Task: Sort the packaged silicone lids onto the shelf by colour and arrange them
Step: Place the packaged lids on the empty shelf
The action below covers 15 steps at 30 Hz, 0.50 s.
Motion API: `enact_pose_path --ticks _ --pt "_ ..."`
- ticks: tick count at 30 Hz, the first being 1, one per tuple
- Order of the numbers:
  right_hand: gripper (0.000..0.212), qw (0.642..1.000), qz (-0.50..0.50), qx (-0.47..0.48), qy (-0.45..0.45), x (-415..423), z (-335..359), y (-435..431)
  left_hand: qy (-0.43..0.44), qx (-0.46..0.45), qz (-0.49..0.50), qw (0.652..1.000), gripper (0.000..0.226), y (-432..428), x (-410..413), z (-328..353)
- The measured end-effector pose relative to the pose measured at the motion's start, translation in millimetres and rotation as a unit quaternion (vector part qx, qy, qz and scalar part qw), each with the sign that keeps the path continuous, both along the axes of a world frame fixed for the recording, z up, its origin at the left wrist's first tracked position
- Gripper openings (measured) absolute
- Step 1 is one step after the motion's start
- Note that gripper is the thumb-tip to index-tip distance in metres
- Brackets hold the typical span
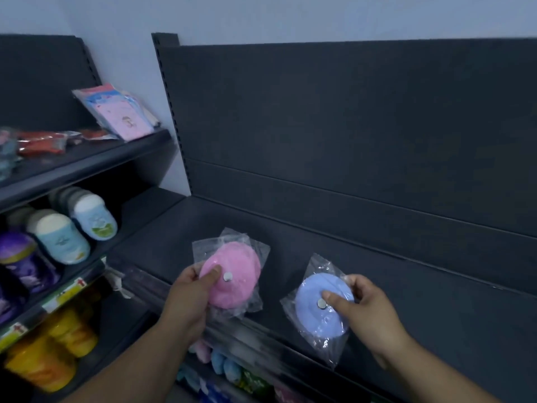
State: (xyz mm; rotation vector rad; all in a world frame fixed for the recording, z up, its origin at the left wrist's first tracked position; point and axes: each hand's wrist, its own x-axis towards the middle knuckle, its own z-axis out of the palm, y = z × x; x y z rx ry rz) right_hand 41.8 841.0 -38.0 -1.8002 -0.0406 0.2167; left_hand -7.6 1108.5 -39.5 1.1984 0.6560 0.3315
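So rn both hands are busy: left hand (189, 298) is pinching the pink lid (232, 282) in its clear bag, thumb on top next to the little white knob, other fingers tucked under where I can't see them. Right hand (369, 309) is doing the same w/ the blue lid (321, 305), thumb pressed near its knob, fingers curled behind the bag. Both packs sit at the front of the dark shelf (363, 257), pink one just ahead of the left hand, blue one right at the right hand's fingertips, the two apart w/ bare shelf between them. Looks to me like there's a second bag poking out behind the pink one, but can't say for sure, could just be crumpled plastic. What could go wrong imo: the bags are slick and baggy, so the lid can slide around inside the pinch and land crooked, and both packs hang partly over the front lip, so letting go too early prob tips them off down onto the stuff below. Hard to make out: the lower shelf under the hands is blurry, just pink/blue blobs, maybe more lids, can't tell. Whether the packs actually rest on the shelf or are held just above it, also can't tell from this angle.
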Motion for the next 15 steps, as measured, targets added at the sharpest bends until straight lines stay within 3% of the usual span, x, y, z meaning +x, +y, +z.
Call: enact_pose_path --ticks 15 --pt "0.022 0.997 -0.018 0.051 0.050 64 -9 2 0.027 -0.017 -0.016 0.999 0.006 7 110 -19"
